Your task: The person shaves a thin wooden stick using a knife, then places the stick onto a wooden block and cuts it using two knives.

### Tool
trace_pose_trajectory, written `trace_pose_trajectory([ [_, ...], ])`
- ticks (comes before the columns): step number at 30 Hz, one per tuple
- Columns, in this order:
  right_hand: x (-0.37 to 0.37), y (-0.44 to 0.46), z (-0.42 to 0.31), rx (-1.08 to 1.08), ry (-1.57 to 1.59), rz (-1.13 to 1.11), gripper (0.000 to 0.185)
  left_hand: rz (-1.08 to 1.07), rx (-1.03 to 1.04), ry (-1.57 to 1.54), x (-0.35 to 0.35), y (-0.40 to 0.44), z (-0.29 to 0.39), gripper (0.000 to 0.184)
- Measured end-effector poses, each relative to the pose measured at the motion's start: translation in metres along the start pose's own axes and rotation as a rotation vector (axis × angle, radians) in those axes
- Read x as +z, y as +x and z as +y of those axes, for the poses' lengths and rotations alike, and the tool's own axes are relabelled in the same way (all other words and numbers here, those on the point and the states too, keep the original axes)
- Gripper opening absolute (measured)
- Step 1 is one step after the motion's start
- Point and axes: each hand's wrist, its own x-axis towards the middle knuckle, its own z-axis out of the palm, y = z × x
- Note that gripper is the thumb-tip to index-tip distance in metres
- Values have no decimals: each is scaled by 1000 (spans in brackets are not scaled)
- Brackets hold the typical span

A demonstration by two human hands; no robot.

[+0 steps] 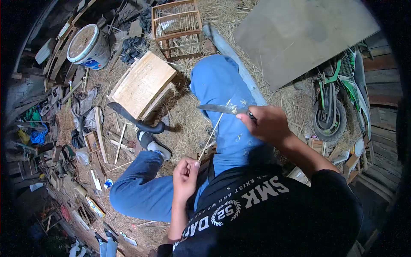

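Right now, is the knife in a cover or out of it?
Out: the knife shows its bare blade, extending from the right hand across the thin stick.

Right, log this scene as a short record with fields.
left hand: holds the near end of a thin stick
right hand: grips a knife
blade: crosses the stick near its far end in view; contact uncertain
second blade: dark-handled, at the edge of a wooden block
beyond: barred wooden frame on a straw-strewn floor
left side: white bucket
right side: green two-wheeler
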Motion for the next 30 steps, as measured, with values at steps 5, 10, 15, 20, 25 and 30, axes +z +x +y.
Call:
trace_pose_trajectory([
  [5,-1,0,0,-22,41,-19,50,12,-10,-49,1,-13,6,5],
  [10,-8,-1,-2,28,121,-53,49,-7,2,-11,-17,-26,2,8],
  [15,-3,-4,-1,32,164,-48,47,-30,-13,-15,-19,-14,-3,8],
  [20,-9,-8,-7,279,360,-114,42,-54,-19,-111,-20,-8,-14,7],
  [25,-12,-4,-12,340,387,-137,41,-64,-70,-115,-14,-7,-6,7],
  [30,-11,-2,-8,269,339,-121,43,-114,-24,-136,8,14,-2,11],
])
